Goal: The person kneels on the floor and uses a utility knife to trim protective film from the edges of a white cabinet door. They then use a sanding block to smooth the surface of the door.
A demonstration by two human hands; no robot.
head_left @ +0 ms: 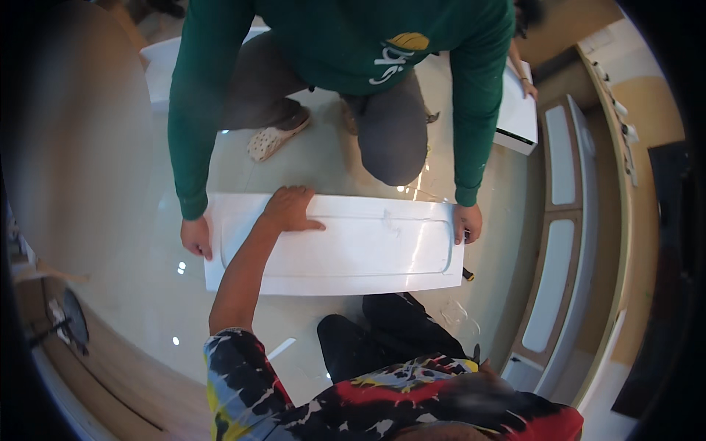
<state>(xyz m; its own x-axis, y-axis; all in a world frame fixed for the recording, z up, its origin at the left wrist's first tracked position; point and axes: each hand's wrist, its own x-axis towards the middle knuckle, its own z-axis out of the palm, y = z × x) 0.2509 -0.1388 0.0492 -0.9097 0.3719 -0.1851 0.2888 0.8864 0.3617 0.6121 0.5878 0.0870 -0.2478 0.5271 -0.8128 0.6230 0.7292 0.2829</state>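
A long white panel (334, 250) with a rounded rectangular groove lies across the middle, between me and a co-worker in a green sweatshirt. My left hand (290, 211) reaches over it to the far edge. Its fingers bend over that edge, while the thumb rests on the panel's face. The co-worker's hands hold the two short ends, one hand (196, 237) at the left end and the other (467, 223) at the right. Something small and dark shows by the hand at the right end. My right hand is out of sight.
A black-and-yellow tool handle (468, 275) pokes out by the panel's right end. Another person's hand (529, 90) touches a white boxy piece (517, 110) at the upper right. Wooden cabinet frames with white insets (550, 294) stand along the right. A white strip (282, 348) lies on the glossy floor.
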